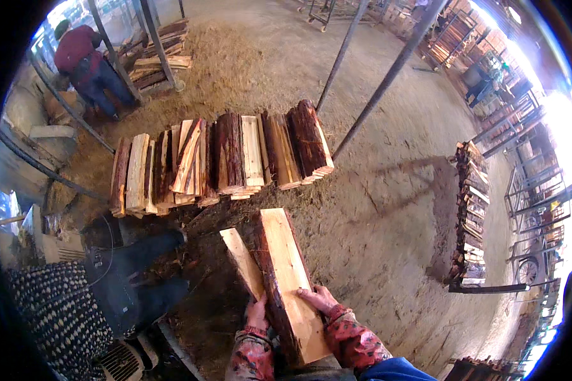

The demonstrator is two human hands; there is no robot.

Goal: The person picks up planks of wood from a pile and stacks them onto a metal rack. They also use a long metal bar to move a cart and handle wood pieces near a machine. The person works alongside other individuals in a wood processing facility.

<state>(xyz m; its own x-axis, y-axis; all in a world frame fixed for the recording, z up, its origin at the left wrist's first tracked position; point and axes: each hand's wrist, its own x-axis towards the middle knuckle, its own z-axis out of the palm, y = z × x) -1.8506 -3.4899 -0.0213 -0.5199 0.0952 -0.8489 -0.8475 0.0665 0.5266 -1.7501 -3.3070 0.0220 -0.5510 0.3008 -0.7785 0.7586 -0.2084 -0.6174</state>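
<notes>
Upright in front of me is a wide wooden slab [286, 260] with dark bark along its edges and a pale sawn face. My right hand [320, 300] grips its right side, thumb lying over the sawn face. My left hand [258, 314] is closed round the lower end of a narrower pale plank [241, 260], which leans left beside the slab. The left fingers are partly hidden. Just beyond stands a long row of stacked bark-edged slabs [224, 155]; one slab [188, 159] lies slanted across the others.
At lower left, close by, sits a person in a patterned top [57, 311], dark-trousered legs stretched toward the row. Another person [86, 63] bends at upper left near a wood pile [162, 57]. Metal poles [388, 76] rise beyond the row. A long wood stack [470, 216] runs along the right.
</notes>
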